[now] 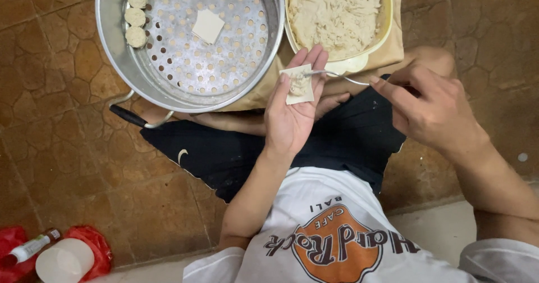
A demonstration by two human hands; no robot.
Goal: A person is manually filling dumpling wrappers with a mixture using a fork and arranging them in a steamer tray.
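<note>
Two bare hands work over the lap. The left hand (295,112) lies palm up, fingers spread flat, cradling a square dumpling wrapper (298,84) with a dab of filling on it. The right hand (432,112) pinches a metal spoon (337,76) by its handle, the tip resting on that wrapper. Just beyond the left fingers sits a yellow bowl of filling (337,13); farther to its left, a perforated steamer tray (191,41) holds finished dumplings (136,13). Underneath is brown tiled floor (56,148).
</note>
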